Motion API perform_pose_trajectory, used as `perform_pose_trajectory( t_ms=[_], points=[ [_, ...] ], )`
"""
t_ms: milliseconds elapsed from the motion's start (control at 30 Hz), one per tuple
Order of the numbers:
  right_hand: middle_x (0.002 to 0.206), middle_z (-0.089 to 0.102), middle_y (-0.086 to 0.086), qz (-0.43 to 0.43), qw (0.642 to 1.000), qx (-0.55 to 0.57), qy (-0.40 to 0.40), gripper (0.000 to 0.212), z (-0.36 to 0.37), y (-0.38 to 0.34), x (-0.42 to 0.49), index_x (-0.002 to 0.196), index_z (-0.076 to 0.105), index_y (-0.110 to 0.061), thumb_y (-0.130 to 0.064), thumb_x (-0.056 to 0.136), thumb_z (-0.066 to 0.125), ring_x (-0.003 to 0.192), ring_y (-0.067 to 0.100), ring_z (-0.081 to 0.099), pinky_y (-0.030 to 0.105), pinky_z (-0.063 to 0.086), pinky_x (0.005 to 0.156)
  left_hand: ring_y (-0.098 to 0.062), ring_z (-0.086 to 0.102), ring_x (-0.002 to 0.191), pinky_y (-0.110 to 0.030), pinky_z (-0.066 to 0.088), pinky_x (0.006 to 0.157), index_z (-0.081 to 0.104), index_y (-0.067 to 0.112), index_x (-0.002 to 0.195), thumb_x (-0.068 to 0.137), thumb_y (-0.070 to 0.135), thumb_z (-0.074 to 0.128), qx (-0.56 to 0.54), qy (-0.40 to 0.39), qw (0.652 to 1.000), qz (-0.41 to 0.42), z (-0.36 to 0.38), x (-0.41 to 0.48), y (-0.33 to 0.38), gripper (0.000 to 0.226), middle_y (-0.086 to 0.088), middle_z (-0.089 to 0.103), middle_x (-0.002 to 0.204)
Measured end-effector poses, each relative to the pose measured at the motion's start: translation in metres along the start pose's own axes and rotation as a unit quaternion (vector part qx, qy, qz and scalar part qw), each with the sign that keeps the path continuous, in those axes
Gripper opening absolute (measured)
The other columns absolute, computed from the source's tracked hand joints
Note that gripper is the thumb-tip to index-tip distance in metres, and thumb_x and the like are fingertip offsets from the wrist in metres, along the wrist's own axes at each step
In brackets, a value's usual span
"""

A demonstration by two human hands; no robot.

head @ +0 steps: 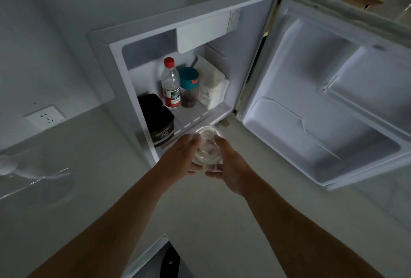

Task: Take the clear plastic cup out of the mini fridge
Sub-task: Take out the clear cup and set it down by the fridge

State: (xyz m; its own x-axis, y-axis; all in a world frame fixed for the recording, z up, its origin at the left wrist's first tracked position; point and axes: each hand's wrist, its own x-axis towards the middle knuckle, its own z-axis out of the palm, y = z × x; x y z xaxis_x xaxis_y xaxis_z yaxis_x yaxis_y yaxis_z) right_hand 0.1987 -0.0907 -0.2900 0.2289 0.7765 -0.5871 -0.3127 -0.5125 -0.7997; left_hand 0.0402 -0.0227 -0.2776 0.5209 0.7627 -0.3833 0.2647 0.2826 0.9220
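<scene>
**Cup held in both hands at fridge opening**

Obs: clear plastic cup (208, 144) w/ lid is clamped between both hands, just in front of the mini fridge (142, 40) lower front edge, outside the cabinet. Left hand (181, 157) wraps the cup's left side, fingers curled on the wall; right hand (230, 167) cups the right side and underside, thumb near the lid rim. Cup approx upright; contents unclear, looks pale.

Fridge door (329, 100) swung fully open to the right, inner shelves bare.

Inside, on the shelf: water bottle (170, 83) w/ red cap, upright; teal-lidded jar (189, 87) just beside it on the right; white carton (211, 86) right of the jar, near the back wall. Dark cocoa tub (161, 126) front left, lid on, near the left hand, not touching.

Wall socket (45, 117) on the wall left of fridge, well apart.
</scene>
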Motion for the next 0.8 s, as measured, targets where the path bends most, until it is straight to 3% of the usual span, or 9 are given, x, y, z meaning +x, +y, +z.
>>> perform_pose_trajectory(
  t_ms=[133,233,333,433,500,667,800],
  points=[
    [0.131,0.068,0.007,0.005,1.000,-0.006,0.005,0.060,0.004,-0.002,0.000,0.123,0.070,-0.031,-0.071,0.079,0.060,0.118,0.039,0.064,0.042,0.060,0.085,-0.024,0.081,0.080,-0.045,0.065,0.081,0.059,0.065,0.101,0.087,0.066,0.057,0.006,0.028,1.000,0.012,-0.003,-0.002,0.002,0.014,0.001,0.073,0.118],
    [0.131,0.067,0.008,0.009,1.000,-0.023,0.007,0.055,0.010,-0.002,0.000,0.123,0.068,-0.029,-0.066,0.084,0.058,0.120,0.038,0.064,0.044,0.061,0.090,-0.024,0.081,0.081,-0.048,0.065,0.084,0.062,0.049,0.114,0.087,0.064,0.060,0.009,0.031,0.999,0.009,-0.009,-0.006,0.003,0.031,0.000,0.075,0.117],
    [0.127,0.067,0.010,0.000,0.997,-0.072,0.016,0.051,0.017,0.004,0.001,0.120,0.065,-0.026,-0.062,0.087,0.052,0.110,0.033,0.068,0.046,0.063,0.090,-0.024,0.081,0.081,-0.049,0.065,0.086,0.061,0.036,0.124,0.087,0.061,0.060,0.028,0.035,0.999,-0.003,-0.014,-0.015,0.001,0.045,-0.001,0.076,0.114],
    [0.116,0.065,0.015,-0.018,0.989,-0.146,0.016,0.040,0.025,0.013,0.001,0.123,0.059,-0.022,-0.052,0.102,0.043,0.093,0.028,0.069,0.047,0.065,0.084,-0.023,0.080,0.083,-0.050,0.064,0.087,0.060,0.031,0.130,0.096,0.051,0.060,0.040,0.035,0.998,-0.017,-0.021,-0.026,-0.008,0.039,-0.005,0.076,0.112],
    [0.112,0.065,0.013,-0.016,0.981,-0.193,0.008,0.039,0.032,0.020,0.000,0.123,0.057,-0.023,-0.052,0.105,0.038,0.094,0.029,0.071,0.047,0.066,0.081,-0.023,0.080,0.086,-0.050,0.064,0.088,0.058,0.030,0.131,0.101,0.046,0.058,0.048,0.039,0.998,-0.029,-0.026,-0.035,-0.017,0.034,-0.006,0.075,0.114],
    [0.111,0.064,0.011,-0.010,0.947,-0.317,-0.045,0.041,0.058,0.041,0.000,0.130,0.049,-0.026,-0.055,0.105,0.034,0.092,0.030,0.073,0.048,0.067,0.071,-0.025,0.079,0.089,-0.051,0.065,0.085,0.065,0.042,0.107,0.091,0.046,0.060,0.048,0.065,0.995,-0.053,-0.044,-0.062,-0.040,0.017,-0.010,0.074,0.110],
    [0.101,0.064,0.004,0.018,0.937,-0.338,-0.082,0.048,0.086,0.059,0.004,0.142,0.041,-0.035,-0.063,0.103,0.032,0.079,0.028,0.078,0.043,0.066,0.059,-0.027,0.077,0.097,-0.053,0.064,0.086,0.057,0.026,0.126,0.084,0.050,0.063,0.039,0.099,0.989,-0.101,-0.066,-0.079,-0.060,0.048,-0.009,0.070,0.117]
  ],
)
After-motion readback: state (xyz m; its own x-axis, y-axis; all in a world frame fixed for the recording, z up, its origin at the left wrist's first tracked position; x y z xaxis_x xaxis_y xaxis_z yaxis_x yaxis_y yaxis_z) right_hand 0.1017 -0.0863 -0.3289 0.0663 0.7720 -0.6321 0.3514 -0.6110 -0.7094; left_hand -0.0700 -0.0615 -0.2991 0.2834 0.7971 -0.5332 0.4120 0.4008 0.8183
